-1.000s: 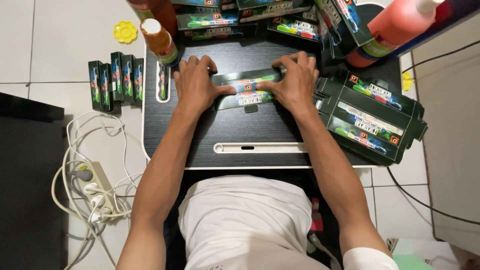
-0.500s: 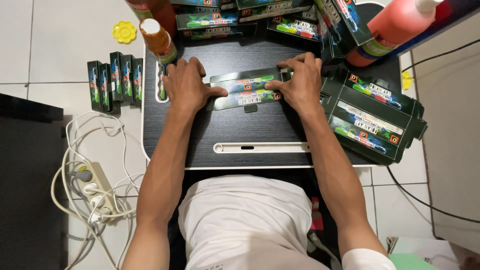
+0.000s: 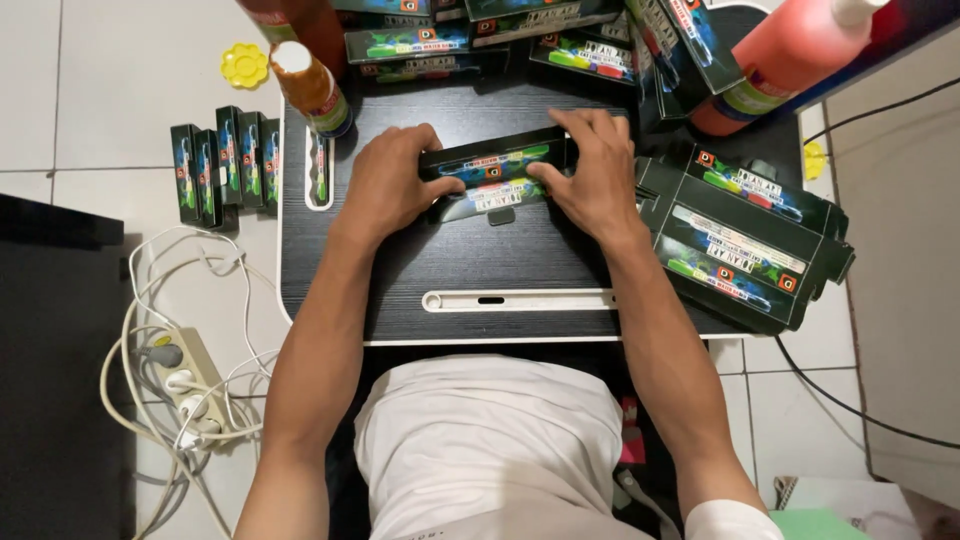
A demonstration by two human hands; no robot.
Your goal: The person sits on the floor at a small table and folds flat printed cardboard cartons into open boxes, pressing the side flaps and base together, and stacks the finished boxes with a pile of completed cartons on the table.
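Both my hands, left point(image 3: 385, 185) and right point(image 3: 590, 175), clamped one black box point(image 3: 495, 180) at mid-tabletop point(image 3: 480, 265), seemingly half-folded; five stood finished on the floor point(image 3: 225, 160), flat blanks point(image 3: 740, 240) waited at right.

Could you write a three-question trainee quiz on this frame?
1. True or false: both hands grasp the same black carton.
2. Which hand is nearer the small orange bottle: A left hand, B right hand?
3. Fill in: the power strip lies on the ____.

Key: 1 true; 2 A; 3 floor.
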